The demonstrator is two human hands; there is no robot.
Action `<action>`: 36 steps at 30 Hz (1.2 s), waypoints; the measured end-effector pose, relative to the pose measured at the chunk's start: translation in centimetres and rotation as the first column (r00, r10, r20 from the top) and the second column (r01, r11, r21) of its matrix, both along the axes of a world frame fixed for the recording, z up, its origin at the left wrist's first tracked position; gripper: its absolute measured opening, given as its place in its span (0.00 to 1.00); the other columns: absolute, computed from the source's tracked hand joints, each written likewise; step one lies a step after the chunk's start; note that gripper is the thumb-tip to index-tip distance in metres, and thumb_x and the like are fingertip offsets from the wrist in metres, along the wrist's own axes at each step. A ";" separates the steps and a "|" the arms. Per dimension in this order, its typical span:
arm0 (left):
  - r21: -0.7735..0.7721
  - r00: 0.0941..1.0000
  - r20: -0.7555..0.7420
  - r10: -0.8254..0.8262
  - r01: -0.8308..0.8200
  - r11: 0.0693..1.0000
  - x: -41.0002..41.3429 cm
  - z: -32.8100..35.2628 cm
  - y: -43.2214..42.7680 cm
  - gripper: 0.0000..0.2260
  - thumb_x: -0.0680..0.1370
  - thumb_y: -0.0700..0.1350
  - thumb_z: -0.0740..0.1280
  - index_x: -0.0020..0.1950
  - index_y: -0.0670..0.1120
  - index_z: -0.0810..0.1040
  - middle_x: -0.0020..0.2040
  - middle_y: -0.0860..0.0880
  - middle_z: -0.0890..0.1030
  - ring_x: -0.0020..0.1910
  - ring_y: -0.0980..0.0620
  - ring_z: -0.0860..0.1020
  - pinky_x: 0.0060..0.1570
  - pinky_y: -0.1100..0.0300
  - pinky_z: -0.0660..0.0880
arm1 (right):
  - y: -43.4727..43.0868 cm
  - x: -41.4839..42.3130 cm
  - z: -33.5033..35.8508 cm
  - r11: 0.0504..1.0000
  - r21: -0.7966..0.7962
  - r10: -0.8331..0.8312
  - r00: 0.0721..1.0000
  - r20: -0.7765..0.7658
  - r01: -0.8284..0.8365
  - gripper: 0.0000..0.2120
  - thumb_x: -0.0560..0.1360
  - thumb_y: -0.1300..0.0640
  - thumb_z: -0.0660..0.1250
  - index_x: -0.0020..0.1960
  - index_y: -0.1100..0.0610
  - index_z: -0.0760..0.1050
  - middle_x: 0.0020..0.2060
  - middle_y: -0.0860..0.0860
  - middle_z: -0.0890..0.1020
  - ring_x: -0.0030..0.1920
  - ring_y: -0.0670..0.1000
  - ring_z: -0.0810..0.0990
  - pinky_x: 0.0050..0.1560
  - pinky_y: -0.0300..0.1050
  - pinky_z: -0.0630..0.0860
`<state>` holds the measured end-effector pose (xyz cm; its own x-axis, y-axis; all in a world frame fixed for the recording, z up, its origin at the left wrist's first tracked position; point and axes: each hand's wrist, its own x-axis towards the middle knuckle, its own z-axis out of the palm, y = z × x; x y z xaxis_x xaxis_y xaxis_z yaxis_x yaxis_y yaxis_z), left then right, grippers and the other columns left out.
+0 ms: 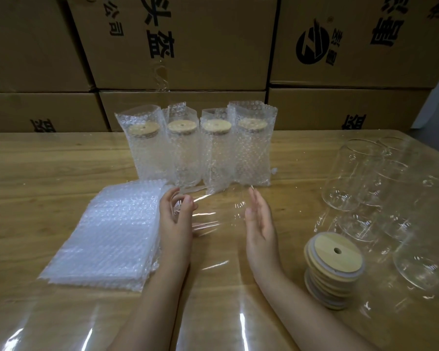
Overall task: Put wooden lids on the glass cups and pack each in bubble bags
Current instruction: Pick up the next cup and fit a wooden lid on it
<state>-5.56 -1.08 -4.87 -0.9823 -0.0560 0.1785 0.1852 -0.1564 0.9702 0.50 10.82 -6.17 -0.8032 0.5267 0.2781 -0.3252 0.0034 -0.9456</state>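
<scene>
Nearest me: stack of wooden lids (333,272) on the R side of the table (48,173), top lid's straw hole facing up, just beside my R forearm. On the L, a pile of flat bubble bags (107,234), right by my L wrist.

Mid: glass cup (218,211) held sideways between both hands, no lid on it. Looks lifted off the table, not sure. L hand (178,215) has fingers + thumb curled round one end. R hand (260,220) is flat, fingers straight, palm facing the other end. Can't confirm it touches the glass, too clear to tell.

Step, my read: lidding, 5th cup. Next move needs the R hand to go to the stack and take the top lid only, then cup mouth-up and lid pressed square on the rim. Can't tell which end is the mouth. Bag comes after.

Further R: bare glass cups (352,178), several, no lids. Back row: four packed cups (200,150), upright, lidded, in bags. Behind them: cardboard boxes (188,46).
</scene>
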 end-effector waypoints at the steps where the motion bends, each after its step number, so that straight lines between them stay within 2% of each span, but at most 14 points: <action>1: -0.005 1.000 -0.005 0.006 -0.006 1.000 0.0 0.1 0.0 0.21 0.73 0.56 0.63 0.65 0.53 0.70 0.57 0.52 0.76 0.51 0.51 0.82 0.53 0.32 0.75 | 0.0 0.1 0.0 1.000 0.023 0.001 1.000 -0.013 -0.001 0.18 0.82 0.59 0.56 0.67 0.43 0.63 0.68 0.38 0.69 0.69 0.35 0.65 0.67 0.32 0.64; 4: -0.010 1.000 -0.022 -0.002 0.002 1.000 0.3 0.3 -0.2 0.22 0.70 0.60 0.65 0.61 0.55 0.72 0.58 0.46 0.77 0.49 0.49 0.82 0.53 0.32 0.74 | 0.1 0.3 0.0 0.992 0.122 -0.025 0.999 -0.039 0.030 0.19 0.83 0.58 0.55 0.72 0.46 0.62 0.70 0.37 0.66 0.70 0.32 0.62 0.64 0.25 0.60; 6: -0.001 1.000 -0.018 -0.025 0.025 1.000 0.3 0.4 -0.3 0.23 0.68 0.62 0.65 0.60 0.56 0.74 0.58 0.43 0.78 0.47 0.49 0.82 0.49 0.35 0.77 | 0.1 0.4 0.2 0.987 0.152 -0.044 0.998 -0.055 0.051 0.19 0.81 0.54 0.55 0.71 0.46 0.62 0.69 0.35 0.66 0.69 0.31 0.62 0.64 0.24 0.59; 8: 0.042 0.999 0.001 -0.044 0.044 0.998 0.2 0.3 -0.5 0.24 0.67 0.61 0.66 0.61 0.53 0.75 0.58 0.40 0.78 0.45 0.47 0.82 0.36 0.48 0.81 | -0.1 0.5 0.4 0.986 0.159 -0.038 0.997 -0.065 0.048 0.19 0.79 0.51 0.53 0.69 0.44 0.63 0.69 0.35 0.66 0.70 0.32 0.61 0.65 0.26 0.59; 9: 0.061 0.999 0.008 -0.051 0.050 0.997 0.1 0.3 -0.6 0.23 0.68 0.59 0.66 0.60 0.52 0.75 0.57 0.38 0.78 0.45 0.45 0.82 0.29 0.55 0.79 | -0.2 0.5 0.5 0.986 0.161 -0.033 0.997 -0.066 0.043 0.19 0.79 0.51 0.53 0.69 0.43 0.63 0.69 0.36 0.66 0.70 0.33 0.61 0.66 0.26 0.58; 12: 0.101 0.996 0.024 -0.081 0.078 0.992 0.0 0.4 -0.8 0.19 0.69 0.57 0.66 0.57 0.51 0.77 0.51 0.41 0.81 0.41 0.39 0.82 0.21 0.64 0.70 | -0.1 0.5 0.6 0.994 0.106 -0.014 0.998 -0.057 0.020 0.20 0.78 0.49 0.52 0.70 0.44 0.63 0.70 0.36 0.66 0.69 0.32 0.63 0.63 0.24 0.60; 15: 0.127 0.995 0.012 -0.100 0.098 0.987 -0.1 0.4 -1.0 0.20 0.68 0.57 0.66 0.56 0.50 0.79 0.47 0.43 0.82 0.36 0.45 0.83 0.20 0.66 0.68 | 0.1 0.4 0.5 0.998 0.060 0.016 0.999 -0.031 -0.014 0.22 0.78 0.46 0.51 0.71 0.46 0.63 0.71 0.40 0.67 0.69 0.32 0.64 0.61 0.23 0.60; 19: 0.156 0.994 0.047 -0.102 0.094 0.983 -0.5 0.2 -1.2 0.20 0.68 0.59 0.65 0.54 0.50 0.79 0.45 0.46 0.83 0.43 0.44 0.82 0.21 0.64 0.68 | -0.1 0.3 0.6 0.995 0.074 0.068 0.998 0.011 -0.068 0.29 0.73 0.35 0.51 0.72 0.42 0.59 0.72 0.39 0.66 0.69 0.31 0.63 0.62 0.22 0.60; 21: 0.174 0.991 0.090 -0.101 0.085 0.981 -0.6 0.1 -1.1 0.17 0.68 0.58 0.64 0.52 0.52 0.80 0.46 0.47 0.83 0.44 0.43 0.82 0.21 0.63 0.67 | -0.1 0.3 0.5 0.995 0.073 0.072 0.997 0.012 -0.072 0.33 0.72 0.34 0.51 0.74 0.46 0.59 0.72 0.40 0.65 0.69 0.31 0.63 0.63 0.23 0.59; 24: 0.213 0.988 0.122 -0.098 0.071 0.975 -0.7 0.1 -1.0 0.14 0.69 0.56 0.64 0.51 0.53 0.81 0.46 0.46 0.83 0.38 0.47 0.83 0.20 0.65 0.66 | -0.1 0.4 0.3 0.995 0.074 0.063 0.998 -0.011 -0.062 0.32 0.73 0.36 0.52 0.74 0.49 0.60 0.71 0.40 0.66 0.68 0.30 0.63 0.62 0.23 0.60; 26: 0.249 0.983 0.150 -0.103 0.063 0.966 -0.7 0.2 -0.9 0.15 0.70 0.56 0.64 0.52 0.51 0.80 0.46 0.46 0.83 0.37 0.48 0.83 0.20 0.66 0.66 | -0.5 0.6 0.3 0.989 0.147 0.015 1.000 -0.020 -0.012 0.26 0.74 0.37 0.51 0.70 0.44 0.62 0.70 0.39 0.66 0.68 0.30 0.63 0.62 0.23 0.61; 29: 0.304 0.977 0.179 -0.117 0.058 0.951 -0.7 0.4 -0.9 0.19 0.66 0.60 0.66 0.50 0.51 0.79 0.44 0.48 0.83 0.37 0.48 0.83 0.22 0.66 0.65 | -0.8 0.7 0.4 0.978 0.210 -0.001 0.999 -0.043 0.010 0.19 0.76 0.42 0.52 0.64 0.43 0.66 0.70 0.44 0.67 0.68 0.32 0.64 0.59 0.23 0.63; 34: 0.318 0.982 0.153 -0.107 0.053 0.947 -0.9 0.3 -1.1 0.17 0.63 0.61 0.67 0.47 0.54 0.81 0.43 0.49 0.83 0.38 0.47 0.83 0.21 0.67 0.65 | -0.6 0.7 0.4 0.983 0.183 -0.012 0.999 0.041 0.005 0.19 0.71 0.35 0.51 0.55 0.40 0.72 0.67 0.47 0.73 0.65 0.33 0.68 0.60 0.25 0.63; 36: 0.309 0.986 0.142 -0.084 0.036 0.950 -0.9 0.2 -1.1 0.14 0.66 0.59 0.67 0.46 0.55 0.81 0.45 0.48 0.83 0.39 0.46 0.83 0.21 0.66 0.67 | -0.5 0.6 0.3 0.985 0.170 -0.034 0.998 0.062 0.023 0.17 0.72 0.35 0.53 0.48 0.40 0.76 0.65 0.50 0.75 0.66 0.39 0.70 0.66 0.33 0.64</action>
<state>-6.49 -2.23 -4.65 -0.9996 -0.0245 0.0109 0.0209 -0.4551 0.8902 1.11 10.29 -5.85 -0.8075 0.4998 0.3133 -0.2613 0.1731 -0.9496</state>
